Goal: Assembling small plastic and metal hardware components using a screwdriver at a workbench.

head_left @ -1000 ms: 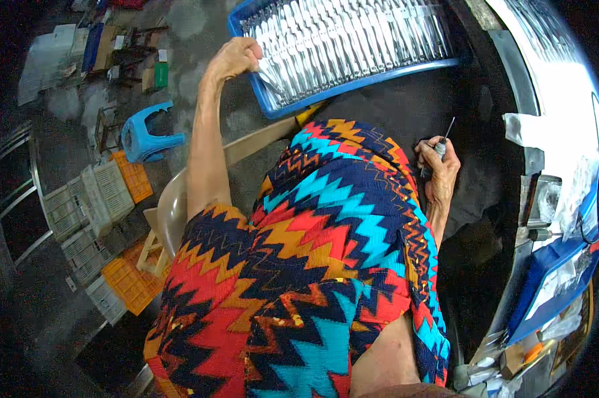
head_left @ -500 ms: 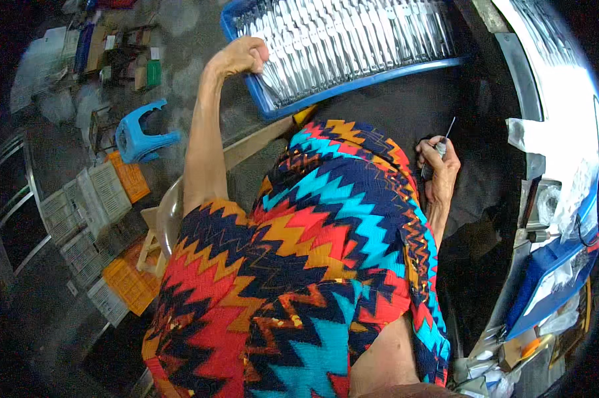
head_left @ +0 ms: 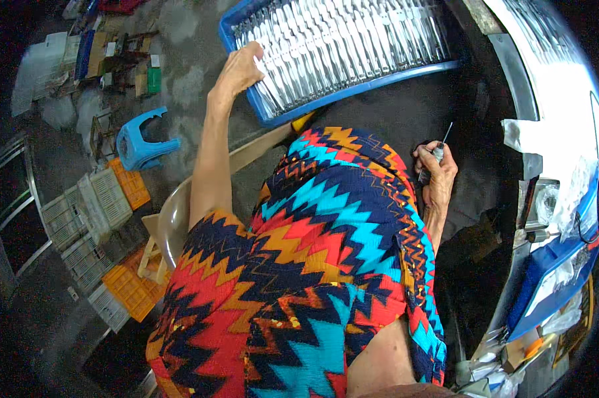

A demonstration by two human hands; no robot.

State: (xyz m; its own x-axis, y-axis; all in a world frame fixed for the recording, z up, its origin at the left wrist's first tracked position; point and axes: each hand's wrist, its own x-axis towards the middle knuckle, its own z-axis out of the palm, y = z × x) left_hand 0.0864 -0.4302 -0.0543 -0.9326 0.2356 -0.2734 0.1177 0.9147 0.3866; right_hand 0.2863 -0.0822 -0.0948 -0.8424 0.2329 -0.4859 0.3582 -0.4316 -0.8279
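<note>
My left hand (head_left: 238, 71) is at the left end of a tightly packed row of shiny metal strips (head_left: 342, 50). Its fingers are bent around the end of the row and close on a strip there; the fingertips are partly hidden. The strips stand side by side in a blue plastic crate (head_left: 352, 94). Lower and to the right, beside my patterned clothing, my right hand (head_left: 437, 174) is wrapped around the handle of a screwdriver-like tool (head_left: 449, 134). Its thin metal shaft points up, away from me, touching nothing.
A blue plastic stool (head_left: 140, 140) stands on the floor at left, beyond stacked grey crates (head_left: 104, 202) and orange crates (head_left: 128, 292). Along the right runs a bright worktop (head_left: 561, 126) with a blue bin (head_left: 551, 282) below. A rounded seat edge (head_left: 173, 219) shows beside my left arm.
My left hand has shifted slightly down and left along the row's end, its fingers now reaching over it. My right hand has tilted slightly, still holding the tool. The view has moved a little.
</note>
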